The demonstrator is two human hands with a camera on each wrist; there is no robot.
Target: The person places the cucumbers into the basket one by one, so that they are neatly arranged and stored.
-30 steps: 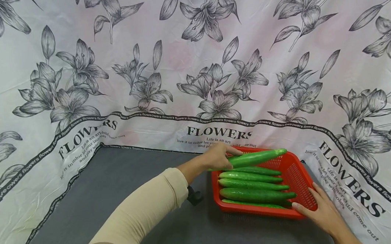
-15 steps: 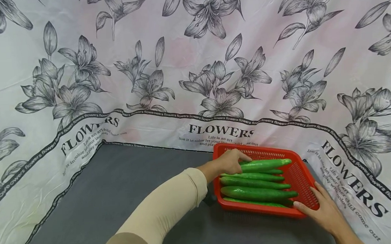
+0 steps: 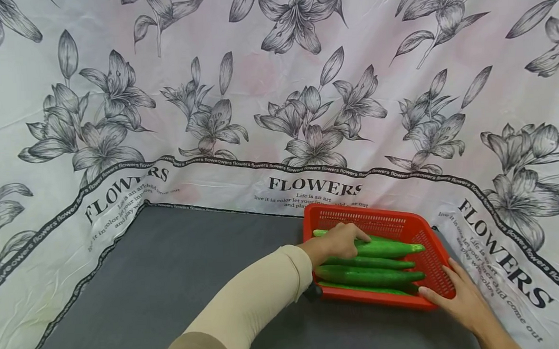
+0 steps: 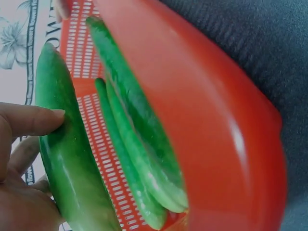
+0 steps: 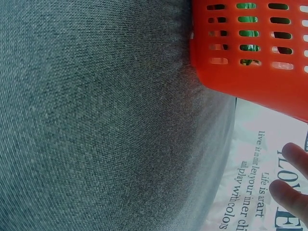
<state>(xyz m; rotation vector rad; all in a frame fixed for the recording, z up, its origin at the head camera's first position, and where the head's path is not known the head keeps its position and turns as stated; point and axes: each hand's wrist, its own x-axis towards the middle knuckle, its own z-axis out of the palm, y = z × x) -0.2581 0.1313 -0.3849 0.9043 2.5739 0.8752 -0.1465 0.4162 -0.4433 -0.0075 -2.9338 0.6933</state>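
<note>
My left hand reaches into a red plastic basket and grips a green cucumber. In the left wrist view, the thumb lies across the cucumber, with the fingers behind it. More cucumbers lie side by side in the basket, partly hidden under the left hand and the held one. At the basket's front right corner my right hand holds the rim, thumb in front and fingers along the right side. Two fingertips of it show in the right wrist view, below the basket.
A dark grey cloth covers the tabletop and extends to the left of the basket. White fabric printed with flowers and lettering hangs close behind the basket and along the right side. A small black object shows beneath the left forearm.
My left hand has lowered the cucumber into the basket, moving it towards the front and slightly right, onto the others. The right hand has stayed at the basket's corner.
</note>
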